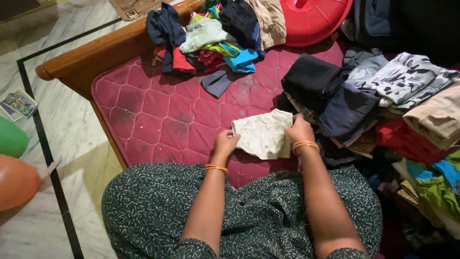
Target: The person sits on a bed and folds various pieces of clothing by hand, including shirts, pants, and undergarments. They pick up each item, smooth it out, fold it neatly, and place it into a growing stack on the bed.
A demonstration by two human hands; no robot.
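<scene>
Two balloon-like shapes, one green [10,139] and one orange [17,181], are seen at the far left on the marble floor [72,129], with a few printed cards [18,103] lying above them. A wooden bed frame [110,48] is met next, and on it a red quilted mattress [158,115] is laid. Near the head of the mattress a loose heap of mixed clothes [215,36] is piled, in navy, green, red, blue and beige. Toward the middle, a small cream cloth [263,134] with faint marks is spread flat on the mattress, just in front of the person's patterned green dress [158,206]. Its lower left edge is pinched by the left hand [225,143], which is closed on the fabric; a gold bangle is worn at that wrist. Its right edge is gripped by the right hand [299,130], also closed on the cloth, with gold bangles at the wrist. A red plastic tub [311,19] is seen above. At the right, folded garments [373,91] are stacked in dark, grey, printed and tan layers, touching the cloth's right side.
</scene>
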